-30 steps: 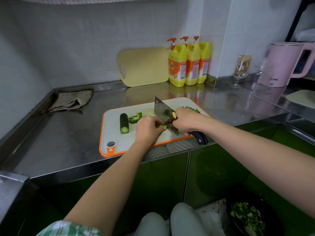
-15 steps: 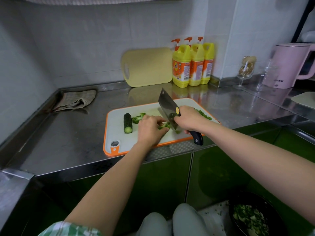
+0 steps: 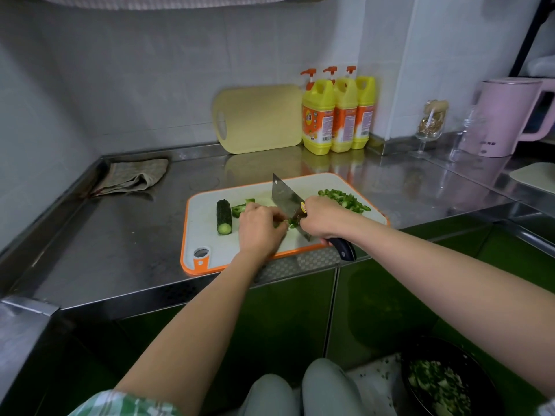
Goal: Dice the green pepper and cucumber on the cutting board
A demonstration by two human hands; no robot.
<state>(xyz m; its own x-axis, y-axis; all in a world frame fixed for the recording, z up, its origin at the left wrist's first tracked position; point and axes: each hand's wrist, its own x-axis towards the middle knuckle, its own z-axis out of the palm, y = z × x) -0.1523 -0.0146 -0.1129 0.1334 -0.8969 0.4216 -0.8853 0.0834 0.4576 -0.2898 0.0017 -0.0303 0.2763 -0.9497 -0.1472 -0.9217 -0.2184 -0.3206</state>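
Steel cleaver point(image 3: 284, 197), gripped in fingers of the right hand point(image 3: 322, 219), has dropped back onto the pepper point(image 3: 290, 224) that curled fingers of the left hand point(image 3: 260, 228) pin; cucumber point(image 3: 224, 216) lies undiced.

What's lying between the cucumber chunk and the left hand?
Green pepper pieces lie on the cutting board between the cucumber and the left hand, in the head view.
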